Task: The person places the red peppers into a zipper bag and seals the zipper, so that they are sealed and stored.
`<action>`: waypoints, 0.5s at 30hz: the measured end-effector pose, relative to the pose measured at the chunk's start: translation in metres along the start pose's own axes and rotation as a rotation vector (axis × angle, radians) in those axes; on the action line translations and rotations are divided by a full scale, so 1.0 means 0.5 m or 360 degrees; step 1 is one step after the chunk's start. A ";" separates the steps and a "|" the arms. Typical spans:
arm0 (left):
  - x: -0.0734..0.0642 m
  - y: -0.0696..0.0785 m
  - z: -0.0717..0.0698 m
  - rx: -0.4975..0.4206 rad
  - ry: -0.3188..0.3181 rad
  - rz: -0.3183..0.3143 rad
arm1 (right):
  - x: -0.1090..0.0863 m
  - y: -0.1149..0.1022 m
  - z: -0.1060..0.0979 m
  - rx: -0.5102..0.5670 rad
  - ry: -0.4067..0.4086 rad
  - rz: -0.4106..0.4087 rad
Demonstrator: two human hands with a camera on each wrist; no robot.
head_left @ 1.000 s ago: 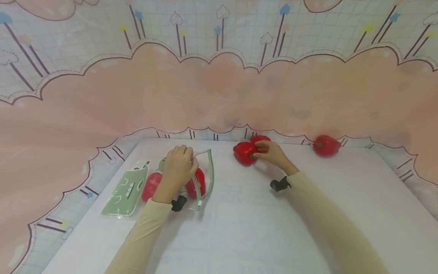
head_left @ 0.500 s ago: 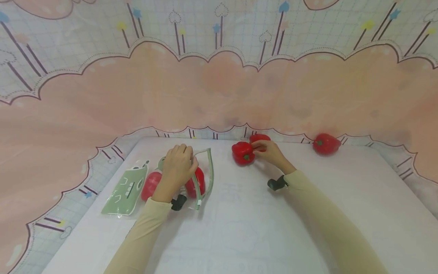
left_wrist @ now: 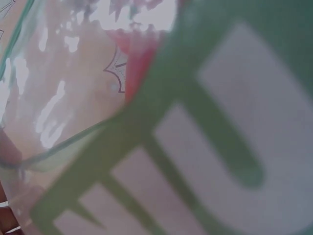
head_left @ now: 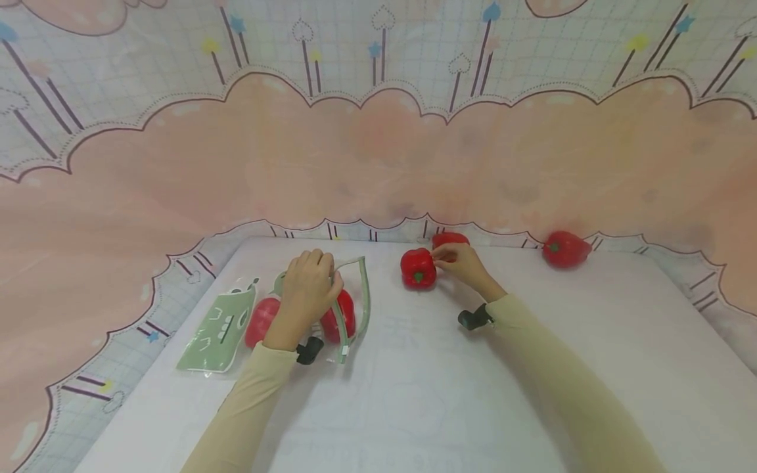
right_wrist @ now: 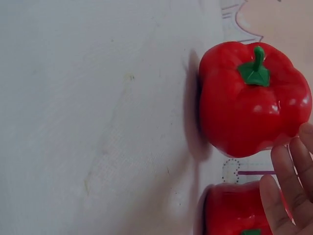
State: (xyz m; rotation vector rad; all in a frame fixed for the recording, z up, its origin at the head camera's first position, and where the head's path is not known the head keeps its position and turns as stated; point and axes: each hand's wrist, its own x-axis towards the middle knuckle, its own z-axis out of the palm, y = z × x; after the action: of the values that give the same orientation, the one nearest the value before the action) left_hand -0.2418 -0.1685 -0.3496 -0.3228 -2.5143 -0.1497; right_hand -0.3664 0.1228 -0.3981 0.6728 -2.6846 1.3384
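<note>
On the left of the head view my left hand [head_left: 309, 292] grips the upper part of a clear zip bag [head_left: 365, 299] with green trim and a printed pattern. Red peppers [head_left: 339, 316] show through its plastic. Close up, the green print [left_wrist: 161, 132] fills much of the left wrist view; the left fingers are mostly hidden there. My right hand [head_left: 463, 268] is at a red bell pepper [head_left: 417, 268] with a green stem, its fairly straight fingertips at the pepper's right side. The right wrist view has the fingers [right_wrist: 288, 171] beside the pepper's edge, not wrapped round it.
Behind the right hand lies another red pepper [head_left: 451, 240]. A further red pepper [head_left: 566, 249] sits at the back right. A flat green-printed bag [head_left: 215, 332] lies at the left on the white table [head_left: 408, 407]. A patterned cloth [head_left: 378, 164] rises behind.
The red bell pepper has turned so its stem faces the front, and has shifted slightly left. My right hand has moved a little left with it. The left hand stays put on the bag.
</note>
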 end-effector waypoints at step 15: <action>-0.003 -0.003 -0.001 -0.0011 0.0039 0.0015 | 0.003 -0.003 0.010 0.0002 0.0003 0.0081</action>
State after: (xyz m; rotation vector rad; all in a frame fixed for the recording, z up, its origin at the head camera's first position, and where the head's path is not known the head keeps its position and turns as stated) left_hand -0.2407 -0.1704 -0.3504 -0.3338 -2.4884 -0.1575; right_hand -0.3663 0.1176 -0.3997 0.6066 -2.7174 1.3518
